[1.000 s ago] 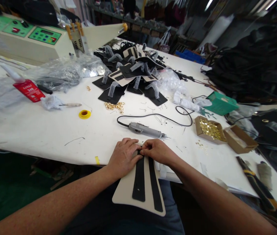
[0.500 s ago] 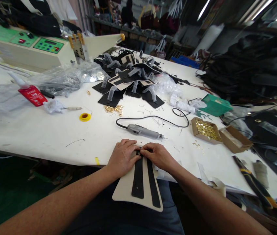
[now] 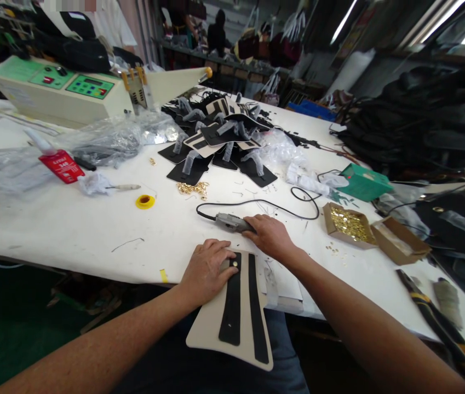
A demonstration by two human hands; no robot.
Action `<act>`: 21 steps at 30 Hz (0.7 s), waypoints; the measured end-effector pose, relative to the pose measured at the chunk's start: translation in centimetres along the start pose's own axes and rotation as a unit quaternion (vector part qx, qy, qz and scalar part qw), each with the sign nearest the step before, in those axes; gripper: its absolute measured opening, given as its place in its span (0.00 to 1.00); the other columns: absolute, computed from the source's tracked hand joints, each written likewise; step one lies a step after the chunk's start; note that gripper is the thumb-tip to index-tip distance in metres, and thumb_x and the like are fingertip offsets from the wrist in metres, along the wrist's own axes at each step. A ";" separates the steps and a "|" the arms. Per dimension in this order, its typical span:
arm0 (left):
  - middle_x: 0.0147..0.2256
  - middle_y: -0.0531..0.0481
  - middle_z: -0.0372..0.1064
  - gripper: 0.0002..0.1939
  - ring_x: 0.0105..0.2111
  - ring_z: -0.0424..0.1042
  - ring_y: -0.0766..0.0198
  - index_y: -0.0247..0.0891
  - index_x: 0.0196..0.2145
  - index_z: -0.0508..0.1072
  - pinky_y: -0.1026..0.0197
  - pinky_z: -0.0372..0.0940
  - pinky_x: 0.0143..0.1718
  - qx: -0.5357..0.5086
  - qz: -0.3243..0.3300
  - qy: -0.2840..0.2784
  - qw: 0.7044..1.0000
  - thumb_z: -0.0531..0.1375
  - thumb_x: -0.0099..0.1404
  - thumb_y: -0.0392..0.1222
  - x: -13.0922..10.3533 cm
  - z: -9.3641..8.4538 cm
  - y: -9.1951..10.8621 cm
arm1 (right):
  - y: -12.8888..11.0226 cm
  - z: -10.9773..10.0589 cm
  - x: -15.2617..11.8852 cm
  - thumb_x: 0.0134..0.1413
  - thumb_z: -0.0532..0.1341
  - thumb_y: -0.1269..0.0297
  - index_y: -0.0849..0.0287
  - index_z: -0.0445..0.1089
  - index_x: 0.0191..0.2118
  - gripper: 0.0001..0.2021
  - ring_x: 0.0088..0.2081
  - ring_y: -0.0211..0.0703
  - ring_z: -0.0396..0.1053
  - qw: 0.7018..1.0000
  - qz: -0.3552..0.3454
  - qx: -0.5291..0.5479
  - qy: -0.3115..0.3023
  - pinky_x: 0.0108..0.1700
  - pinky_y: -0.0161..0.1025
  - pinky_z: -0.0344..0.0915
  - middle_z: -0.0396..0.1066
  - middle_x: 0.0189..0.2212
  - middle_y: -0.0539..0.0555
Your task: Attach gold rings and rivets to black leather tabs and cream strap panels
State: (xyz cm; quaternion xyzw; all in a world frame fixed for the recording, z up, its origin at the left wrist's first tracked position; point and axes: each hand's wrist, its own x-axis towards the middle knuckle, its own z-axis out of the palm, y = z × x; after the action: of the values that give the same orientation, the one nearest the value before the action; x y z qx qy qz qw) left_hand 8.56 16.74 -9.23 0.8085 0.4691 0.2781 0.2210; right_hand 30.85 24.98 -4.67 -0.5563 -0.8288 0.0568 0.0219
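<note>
My left hand (image 3: 207, 273) holds the top of a beige panel (image 3: 207, 327) with black strips (image 3: 230, 312), its thumb beside a small gold round piece (image 3: 235, 264) on one strip. The panel's upper end rests on the table edge and the lower end hangs over my lap. Just beyond it, my right hand (image 3: 272, 236) is closed around the front part of a grey corded electric screwdriver (image 3: 230, 221) lying on the table. My fingers hide the screwdriver's tip.
Black and beige panels (image 3: 189, 169) with wrapped handles are piled behind gold clasps (image 3: 191, 190). To the right are a box of gold pieces (image 3: 349, 223), an open box (image 3: 400, 241) and pliers (image 3: 433, 312). Yellow tape (image 3: 145, 202) and a red glue bottle (image 3: 62, 166) lie left.
My right hand has left the top of the panel and moved forward onto the screwdriver. The gold round piece on the strip is now uncovered. My left hand stays on the panel.
</note>
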 end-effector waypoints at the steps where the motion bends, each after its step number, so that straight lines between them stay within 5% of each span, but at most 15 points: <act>1: 0.58 0.46 0.75 0.12 0.58 0.68 0.49 0.44 0.47 0.79 0.42 0.66 0.57 0.000 -0.001 0.000 1.000 0.69 0.66 0.44 0.0 0.0 0.0 | 0.2 -0.3 -0.1 0.67 0.63 0.61 0.56 0.74 0.58 0.17 0.50 0.56 0.74 1.000 0.003 0.029 0.010 0.49 0.46 0.66 0.78 0.48 0.60; 3: 0.58 0.47 0.75 0.12 0.58 0.68 0.49 0.44 0.47 0.79 0.42 0.66 0.57 0.000 -0.002 0.000 1.000 0.69 0.66 0.44 0.0 0.0 0.0 | 0.4 -1.2 -1.0 0.68 0.62 0.59 0.55 0.74 0.57 0.15 0.46 0.54 0.75 0.989 0.037 0.138 0.041 0.47 0.45 0.67 0.79 0.45 0.58; 5: 0.59 0.47 0.75 0.11 0.58 0.68 0.49 0.45 0.47 0.79 0.42 0.66 0.57 0.000 -0.004 -0.002 1.000 0.69 0.66 0.44 0.0 0.0 0.0 | 0.4 -2.5 -2.3 0.68 0.61 0.54 0.55 0.75 0.54 0.16 0.41 0.50 0.75 0.944 0.079 0.314 0.065 0.42 0.44 0.68 0.79 0.40 0.55; 9: 0.59 0.47 0.74 0.12 0.59 0.68 0.48 0.45 0.47 0.79 0.42 0.66 0.57 0.000 -0.006 -0.006 1.000 0.69 0.67 0.45 0.0 -0.1 -0.1 | -1.1 -4.4 -4.4 0.63 0.64 0.48 0.54 0.74 0.49 0.17 0.40 0.47 0.74 0.740 0.095 0.655 0.118 0.43 0.44 0.73 0.77 0.41 0.55; 12: 0.59 0.47 0.75 0.12 0.59 0.68 0.48 0.45 0.47 0.79 0.41 0.65 0.57 0.003 -0.005 -0.008 1.000 0.69 0.66 0.45 0.0 0.0 -0.1 | -3.6 -3.9 -4.9 0.53 0.69 0.52 0.55 0.75 0.46 0.18 0.34 0.43 0.72 0.619 0.101 0.761 0.162 0.40 0.41 0.73 0.74 0.35 0.51; 15: 0.59 0.46 0.74 0.12 0.59 0.68 0.48 0.45 0.47 0.79 0.42 0.65 0.57 0.007 -0.006 -0.009 1.000 0.69 0.66 0.45 0.0 0.0 -0.1 | -5.9 -2.1 -4.8 0.50 0.74 0.55 0.56 0.74 0.37 0.14 0.26 0.38 0.65 0.617 0.115 0.749 0.213 0.30 0.36 0.66 0.67 0.24 0.47; 21: 0.59 0.47 0.74 0.13 0.60 0.68 0.48 0.45 0.49 0.79 0.42 0.65 0.58 0.008 -0.010 -0.023 1.000 0.68 0.67 0.45 0.1 -0.2 0.0 | -7.5 0.2 -4.5 0.54 0.74 0.53 0.57 0.71 0.26 0.17 0.25 0.41 0.68 0.714 0.053 0.662 0.223 0.28 0.39 0.65 0.70 0.22 0.50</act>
State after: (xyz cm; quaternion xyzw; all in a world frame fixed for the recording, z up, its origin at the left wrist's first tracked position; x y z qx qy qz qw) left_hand 8.43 16.85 -9.09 0.8119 0.4739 0.2534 0.2282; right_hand 25.61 17.93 -3.88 -0.4391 -0.5199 0.4660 0.5654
